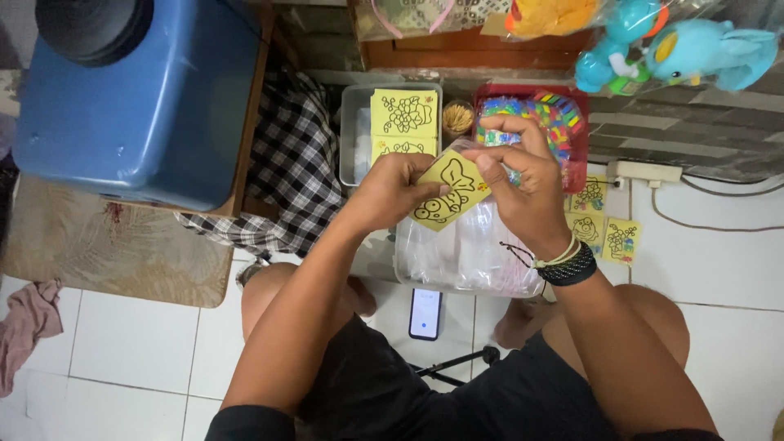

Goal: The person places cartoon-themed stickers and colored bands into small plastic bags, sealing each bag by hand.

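The floor (139,359) is laid with white square tiles with dark grout lines. A patterned beige mat (106,253) lies at the left, and on it stands a wooden stand (249,122) carrying a big blue water container (139,98) with a black cap (94,28). A black-and-white checked cloth (286,163) hangs beside the stand. A pink rag (28,322) lies crumpled at the left edge. A white power strip (645,172) with its cable (719,224) rests on the tiles at the right, below grey stone-patterned wall tiles (694,122). Light is even and soft.
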